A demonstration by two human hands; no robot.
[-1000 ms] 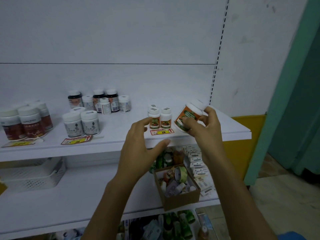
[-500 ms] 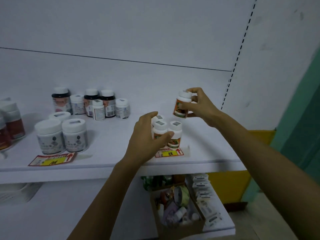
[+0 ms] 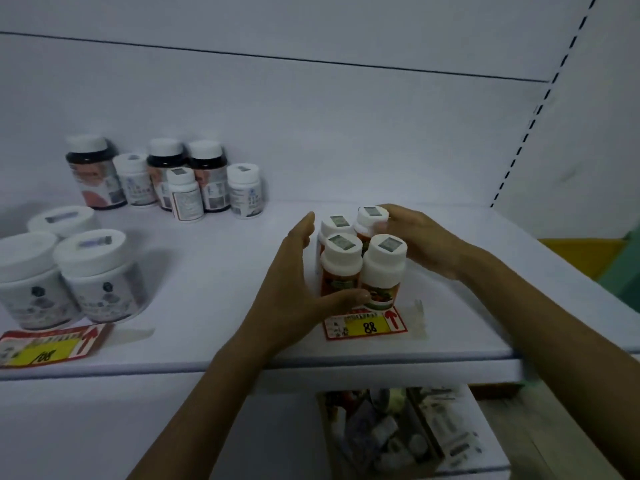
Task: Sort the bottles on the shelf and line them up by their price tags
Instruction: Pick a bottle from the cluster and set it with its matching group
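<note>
Between my hands, left hand (image 3: pixel 294 289) open with thumb on the front pair, right hand (image 3: pixel 420 239) cupping the rear bottle (image 3: pixel 370 220): four orange-label bottles (image 3: pixel 360 268) clustered on the shelf (image 3: pixel 485 306) behind the 88 price tag (image 3: pixel 367 325); likely light, rigid, smooth plastic, best gripped around the body.

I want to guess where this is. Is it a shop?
Probably a shop, maybe a pharmacy: white shelf, capped bottles grouped by kind, and price tags stuck along the front edge.

Dim bluish light, soft blur, perhaps edge distortion
</note>
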